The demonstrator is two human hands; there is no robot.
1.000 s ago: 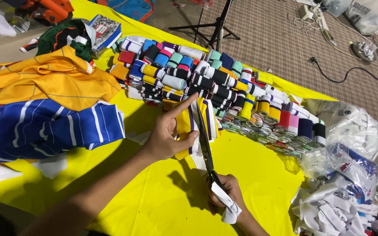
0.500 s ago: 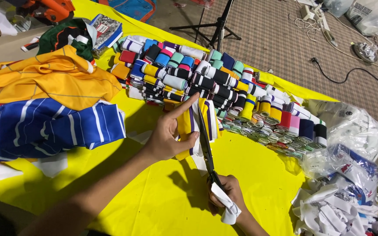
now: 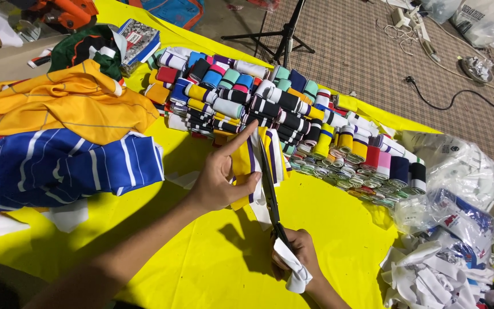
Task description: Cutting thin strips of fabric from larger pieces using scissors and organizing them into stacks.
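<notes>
Yellow-and-purple striped fabric strip (image 3: 246, 166) lies mid-table, pinned by the left hand (image 3: 219, 178). Black scissors (image 3: 268, 186), gripped by the right hand (image 3: 296, 258), point toward the far edge, running lengthwise along it.

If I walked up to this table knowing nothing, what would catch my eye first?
Probably the mass of rolled fabric strips in many colours, packed in rows across the far side of the bright yellow table cover. In front of them, the left hand steadies a yellow, white and purple striped strip while the right hand works long black scissors along it. At the left lie an orange-yellow garment and a blue-and-white striped garment.
</notes>
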